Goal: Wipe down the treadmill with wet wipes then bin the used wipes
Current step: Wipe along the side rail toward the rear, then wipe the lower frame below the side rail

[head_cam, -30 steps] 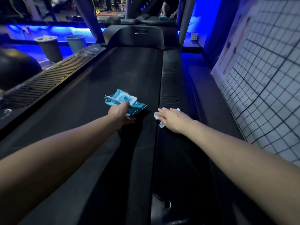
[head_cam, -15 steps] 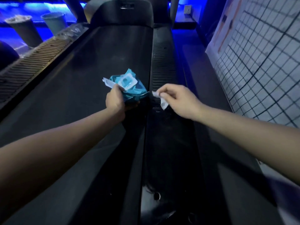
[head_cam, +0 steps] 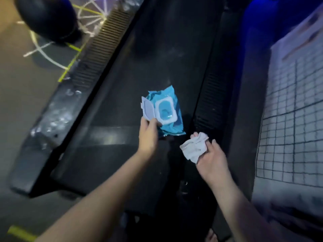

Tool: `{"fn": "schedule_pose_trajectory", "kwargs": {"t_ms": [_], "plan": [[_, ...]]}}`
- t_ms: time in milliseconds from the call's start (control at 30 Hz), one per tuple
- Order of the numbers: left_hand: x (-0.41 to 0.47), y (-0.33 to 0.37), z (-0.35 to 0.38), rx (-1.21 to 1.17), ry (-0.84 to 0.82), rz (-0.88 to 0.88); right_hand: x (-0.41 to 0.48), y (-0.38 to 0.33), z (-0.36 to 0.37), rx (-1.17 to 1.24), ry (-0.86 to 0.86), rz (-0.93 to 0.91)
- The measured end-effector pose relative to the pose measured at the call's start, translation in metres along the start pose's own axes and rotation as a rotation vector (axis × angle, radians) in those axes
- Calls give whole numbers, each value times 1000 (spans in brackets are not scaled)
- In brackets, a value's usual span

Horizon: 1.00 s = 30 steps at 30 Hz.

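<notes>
The crumpled white wipe (head_cam: 194, 147) sits bunched in the right hand (head_cam: 213, 161), whose fingers curl round it from below and the side, so that most of the cloth sticks out to the left of the palm. It hangs over the near end of the treadmill's right side rail (head_cam: 211, 95), just right of the belt (head_cam: 139, 70); whether it touches the rail cannot be told from this angle. Just beside it, up and to the left, is the blue pack of wet wipes (head_cam: 170, 102), its white flip lid (head_cam: 148, 109) standing open towards the left and the oval opening showing. The left hand (head_cam: 148, 135) pinches the pack at its lower left corner, thumb on top near the lid hinge, and holds it over the belt's right half; contact with the belt is not clear. Both forearms reach in from the bottom edge. The belt is dark and glossy, with a pale band of reflected light across it near the hands. On its far side runs the left side rail (head_cam: 97, 49), ribbed higher up and flecked with bright spots lower down. Beyond that lies a grey floor (head_cam: 21, 81) with white and yellow lines, and a large black rounded object (head_cam: 47, 18) at the top left. To the right of the treadmill a white sheet with a dark grid (head_cam: 290, 123) covers the surface, under blue light.
</notes>
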<state>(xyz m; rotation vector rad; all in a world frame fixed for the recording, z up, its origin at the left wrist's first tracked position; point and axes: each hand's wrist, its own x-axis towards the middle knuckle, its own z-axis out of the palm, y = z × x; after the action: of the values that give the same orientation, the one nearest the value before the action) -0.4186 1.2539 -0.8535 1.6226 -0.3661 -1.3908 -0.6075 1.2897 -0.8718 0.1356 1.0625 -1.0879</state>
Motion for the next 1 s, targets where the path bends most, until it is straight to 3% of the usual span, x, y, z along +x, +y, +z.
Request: {"fn": "schedule_pose_trajectory", "kwargs": {"t_ms": [100,333,433,667,767,1000], "plan": [[-56,59,-42,-10,31,-38,-68,13,74,-38,-37,66],[-160,201,-160,-79,228,-64,-177,19,227,-477,-224,144],[-196,253,-207,-96,287,-64,-227,18,291,-584,-192,129],[-229,330,-289,-88,288,-59,-300,50,406,-543,-154,105],[-257,348,-306,-91,293,-69,-325,74,423,-494,-82,106],[-323,362,-329,-171,367,-46,-362,81,443,-420,-198,144]]}}
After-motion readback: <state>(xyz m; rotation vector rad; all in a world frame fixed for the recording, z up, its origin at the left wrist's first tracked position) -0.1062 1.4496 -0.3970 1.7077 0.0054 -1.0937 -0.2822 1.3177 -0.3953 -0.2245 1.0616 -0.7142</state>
